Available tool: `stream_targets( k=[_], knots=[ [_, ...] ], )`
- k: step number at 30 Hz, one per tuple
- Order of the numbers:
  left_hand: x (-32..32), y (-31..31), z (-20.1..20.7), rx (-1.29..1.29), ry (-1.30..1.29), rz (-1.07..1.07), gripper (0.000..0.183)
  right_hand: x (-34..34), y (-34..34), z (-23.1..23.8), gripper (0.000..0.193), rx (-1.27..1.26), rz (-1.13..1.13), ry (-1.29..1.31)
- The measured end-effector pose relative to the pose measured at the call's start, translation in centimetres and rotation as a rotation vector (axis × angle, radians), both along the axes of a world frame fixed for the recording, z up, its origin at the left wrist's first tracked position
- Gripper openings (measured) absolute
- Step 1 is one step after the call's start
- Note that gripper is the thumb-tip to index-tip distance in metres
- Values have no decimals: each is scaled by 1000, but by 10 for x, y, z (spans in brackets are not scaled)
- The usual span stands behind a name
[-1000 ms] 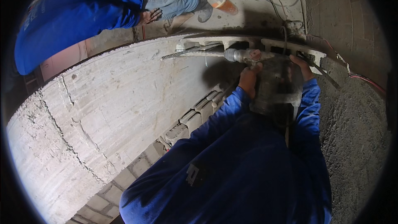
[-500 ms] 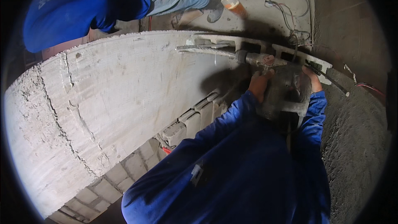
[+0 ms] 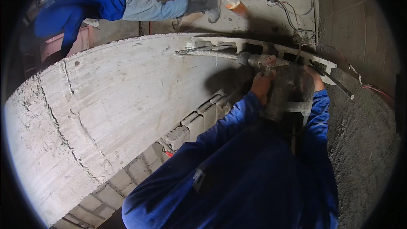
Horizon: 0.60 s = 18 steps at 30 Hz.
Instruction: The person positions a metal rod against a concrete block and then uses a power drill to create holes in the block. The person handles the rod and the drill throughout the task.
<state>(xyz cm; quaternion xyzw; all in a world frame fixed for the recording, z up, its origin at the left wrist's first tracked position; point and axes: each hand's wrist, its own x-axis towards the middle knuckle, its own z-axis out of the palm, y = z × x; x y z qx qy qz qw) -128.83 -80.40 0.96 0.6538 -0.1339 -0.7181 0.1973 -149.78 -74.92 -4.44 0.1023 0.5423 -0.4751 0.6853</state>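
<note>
A large dusty rotary hammer [image 3: 280,95] lies across the top of the wall, its chuck and bit aimed to the left. My left hand [image 3: 262,86] is closed around its front part, just behind the chuck. On the far side of its body, my right hand [image 3: 314,77] grips the rear end, with the fingers partly hidden. The bit runs alongside a ribbed steel bar [image 3: 186,52] lying at the edge of a hollow concrete block [image 3: 250,43]. Whether the bit touches the concrete cannot be seen. Another bar [image 3: 339,85] sticks out past my right hand.
A long pale concrete wall face [image 3: 127,89] with cracks fills the left. Brickwork [image 3: 127,178] stands below it. Beyond the wall, a co-worker in blue [image 3: 89,2] bends over. An orange container [image 3: 235,5] and looped cables [image 3: 292,10] lie on the floor. Rough plaster [image 3: 360,140] is at right.
The co-worker has shifted and bent further down, an arm now reaching towards the wall. My hands and the rotary hammer stay nearly in place; the view has tilted slightly.
</note>
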Motion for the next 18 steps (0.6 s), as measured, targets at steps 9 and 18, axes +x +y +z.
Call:
stream_targets(
  k=[9, 18],
  knots=[
    [37, -17, -13, 14, 240, 36, 32, 15, -19, -6, 31, 58, 206, -36],
    [25, -9, 31, -75, 210, 8, 41, 9, -14, 53, 35, -154, 166, 80]
  ],
)
